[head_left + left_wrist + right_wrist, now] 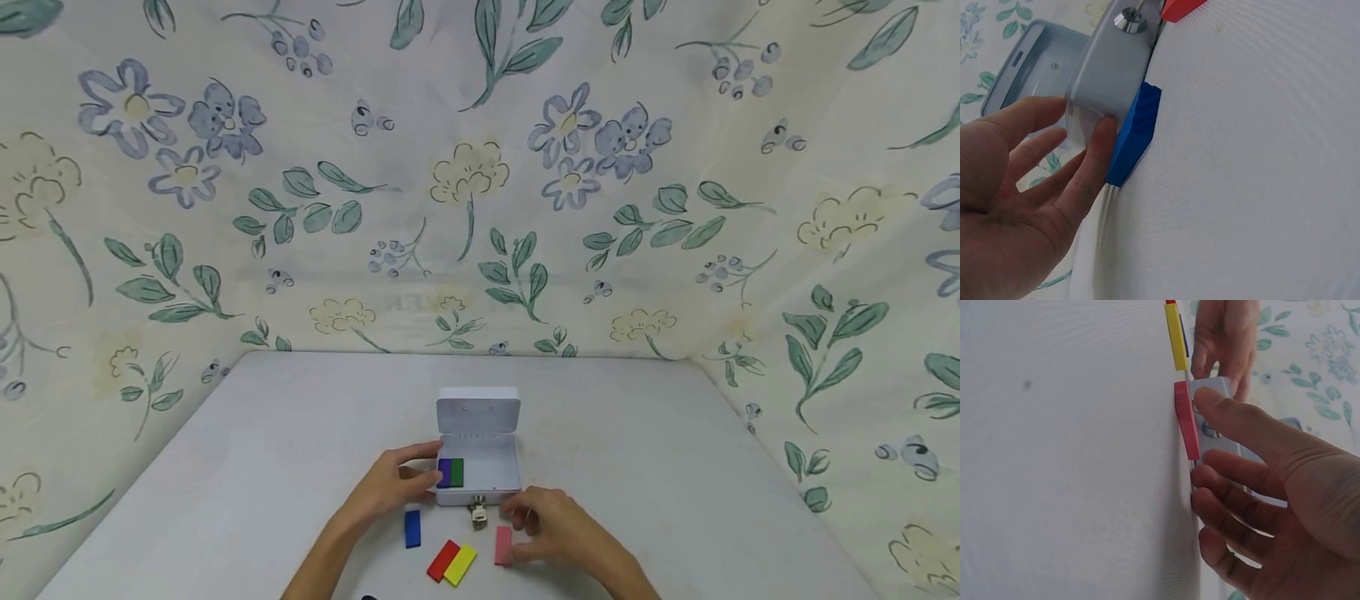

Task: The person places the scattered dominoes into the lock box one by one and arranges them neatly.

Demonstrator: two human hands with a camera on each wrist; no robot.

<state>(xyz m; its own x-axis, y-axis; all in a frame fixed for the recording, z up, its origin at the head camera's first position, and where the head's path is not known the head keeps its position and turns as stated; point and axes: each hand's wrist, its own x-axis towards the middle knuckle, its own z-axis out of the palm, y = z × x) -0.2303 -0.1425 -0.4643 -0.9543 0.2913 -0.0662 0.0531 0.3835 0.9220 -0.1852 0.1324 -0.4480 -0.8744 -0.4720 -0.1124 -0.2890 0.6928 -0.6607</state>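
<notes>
A small white metal cash box (456,498) stands with its lid (477,417) raised. Inside, at the left, a purple block (445,472) and a green block (457,472) lie side by side. My left hand (390,483) touches the box's left side with fingers extended. Near its fingers lies a blue block (1134,137). My right hand (558,529) is at the front right corner, fingers loosely bent. Its thumb is close to a pink block (503,546); whether they touch, I cannot tell. In the right wrist view, that pink block (1186,419) appears ungripped.
A red block (443,561) and a yellow block (461,566) lie against each other in front of the box. Keys (478,515) hang at the lock on its front. The white table (637,450) meets a floral cloth (465,250) behind. A dark object (369,597) shows at the bottom edge.
</notes>
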